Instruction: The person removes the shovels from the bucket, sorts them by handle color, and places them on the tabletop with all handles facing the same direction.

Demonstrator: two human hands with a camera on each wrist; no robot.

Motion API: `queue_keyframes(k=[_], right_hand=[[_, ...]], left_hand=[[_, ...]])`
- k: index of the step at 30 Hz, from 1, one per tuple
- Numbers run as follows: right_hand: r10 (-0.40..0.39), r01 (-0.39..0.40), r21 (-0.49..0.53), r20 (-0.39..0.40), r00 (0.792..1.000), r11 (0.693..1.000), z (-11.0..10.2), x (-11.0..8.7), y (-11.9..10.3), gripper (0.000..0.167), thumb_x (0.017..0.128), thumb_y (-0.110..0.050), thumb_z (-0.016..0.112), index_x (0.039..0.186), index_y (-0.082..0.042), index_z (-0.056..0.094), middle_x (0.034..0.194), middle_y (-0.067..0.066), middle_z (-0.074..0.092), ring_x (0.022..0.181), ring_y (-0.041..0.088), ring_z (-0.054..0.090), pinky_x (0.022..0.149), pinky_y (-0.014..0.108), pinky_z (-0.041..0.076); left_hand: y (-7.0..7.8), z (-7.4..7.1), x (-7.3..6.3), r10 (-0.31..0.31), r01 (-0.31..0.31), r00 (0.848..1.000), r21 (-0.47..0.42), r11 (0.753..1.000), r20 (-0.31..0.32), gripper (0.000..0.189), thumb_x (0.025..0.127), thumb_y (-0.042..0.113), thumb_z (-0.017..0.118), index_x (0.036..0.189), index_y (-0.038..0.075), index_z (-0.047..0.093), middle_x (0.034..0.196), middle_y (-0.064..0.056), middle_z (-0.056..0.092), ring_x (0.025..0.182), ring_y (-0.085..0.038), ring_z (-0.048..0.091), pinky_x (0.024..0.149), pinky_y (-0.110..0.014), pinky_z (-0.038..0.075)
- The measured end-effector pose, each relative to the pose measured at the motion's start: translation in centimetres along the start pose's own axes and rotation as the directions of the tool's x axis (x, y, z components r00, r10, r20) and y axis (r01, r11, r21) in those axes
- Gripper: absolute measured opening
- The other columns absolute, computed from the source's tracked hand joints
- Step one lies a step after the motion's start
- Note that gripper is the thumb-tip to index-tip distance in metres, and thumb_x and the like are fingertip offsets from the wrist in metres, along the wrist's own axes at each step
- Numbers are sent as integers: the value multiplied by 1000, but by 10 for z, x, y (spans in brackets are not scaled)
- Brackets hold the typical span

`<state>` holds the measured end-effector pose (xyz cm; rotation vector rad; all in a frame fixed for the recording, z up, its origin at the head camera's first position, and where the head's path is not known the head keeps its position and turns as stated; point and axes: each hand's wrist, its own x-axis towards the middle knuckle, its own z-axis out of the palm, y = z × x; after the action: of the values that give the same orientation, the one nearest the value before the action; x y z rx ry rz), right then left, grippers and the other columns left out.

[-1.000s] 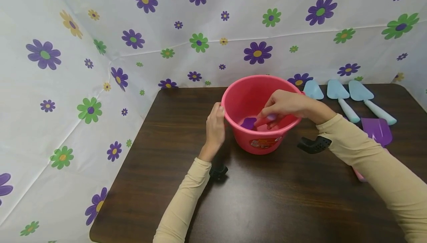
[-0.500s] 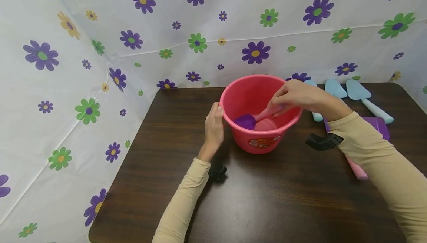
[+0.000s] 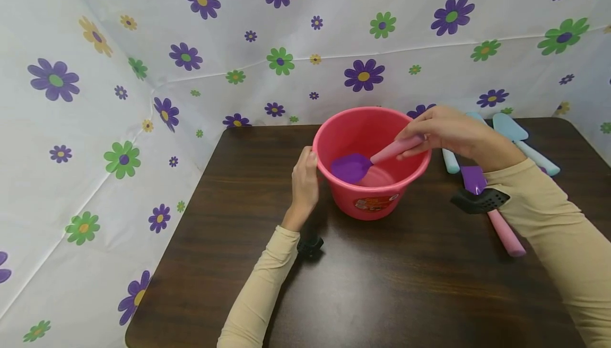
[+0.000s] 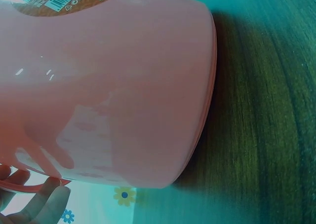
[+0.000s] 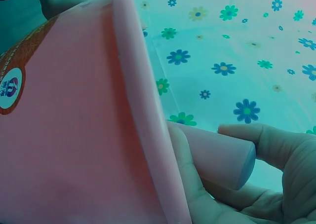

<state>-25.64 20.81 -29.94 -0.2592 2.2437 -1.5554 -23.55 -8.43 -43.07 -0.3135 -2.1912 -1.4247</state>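
A pink bucket (image 3: 346, 199) stands upright on the dark wooden table, an orange label on its front. My left hand (image 3: 304, 183) holds the bucket at the left of its rim; the left wrist view shows its fingertips (image 4: 52, 202) at a red edge of the bucket. Inside the bucket is a toy shovel with a purple blade (image 3: 350, 168) and pink handle (image 3: 393, 149). My right hand (image 3: 451, 131) pinches that handle near its end, over the right rim. In the right wrist view the handle's end (image 5: 217, 155) lies between thumb and fingers.
Right of the bucket lie light blue shovels (image 3: 511, 127), partly hidden by my right arm. Nearer is another shovel with purple blade (image 3: 474, 179) and pink handle (image 3: 506, 234). A white flowered sheet (image 3: 267, 24) hangs behind and left of the table (image 3: 229, 194).
My right hand has risen and moved right, out of the bucket's inside to above its rim, still pinching the shovel handle. More of the purple blade shows. The left hand has stayed on the bucket.
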Motion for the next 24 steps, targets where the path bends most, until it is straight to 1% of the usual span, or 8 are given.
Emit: queue_keyframes(k=[7, 12, 17, 24], right_hand=[[8, -9, 45, 38, 999, 999, -5, -1, 3, 22, 100, -14, 62, 104, -6, 82, 92, 7, 77, 89, 25, 76, 80, 34, 62], [-14, 10, 64, 56, 998, 998, -8, -3, 6, 21, 100, -15, 63, 100, -10, 84, 98, 6, 78, 93, 28, 76, 84, 34, 61], [-29, 19, 138, 66, 997, 990, -11, -4, 8, 23, 102, -14, 61, 100, -12, 84, 98, 7, 78, 92, 28, 77, 85, 35, 60], [-21, 13, 220, 37, 999, 976, -9, -6, 11, 25, 102, -15, 61, 96, -16, 85, 98, 5, 79, 94, 26, 77, 86, 35, 60]], left_hand=[[0, 0, 0, -3, 3, 1000, -6, 1000, 2, 55, 102, 47, 29, 111, 3, 62, 82, -8, 55, 67, -38, 58, 57, -32, 43], [0, 0, -1, 1, -1, 1000, -3, 1000, -3, 56, 102, 47, 28, 110, 4, 63, 81, -8, 55, 65, -36, 57, 57, -33, 43], [0, -1, -1, 9, -9, 1000, 9, 1000, -6, 57, 102, 47, 27, 110, 4, 63, 81, -8, 56, 65, -34, 57, 58, -33, 44], [-1, 0, -1, 21, -21, 1000, 3, 1000, 2, 58, 104, 46, 25, 113, 2, 62, 85, -10, 57, 66, -38, 58, 57, -32, 44]])
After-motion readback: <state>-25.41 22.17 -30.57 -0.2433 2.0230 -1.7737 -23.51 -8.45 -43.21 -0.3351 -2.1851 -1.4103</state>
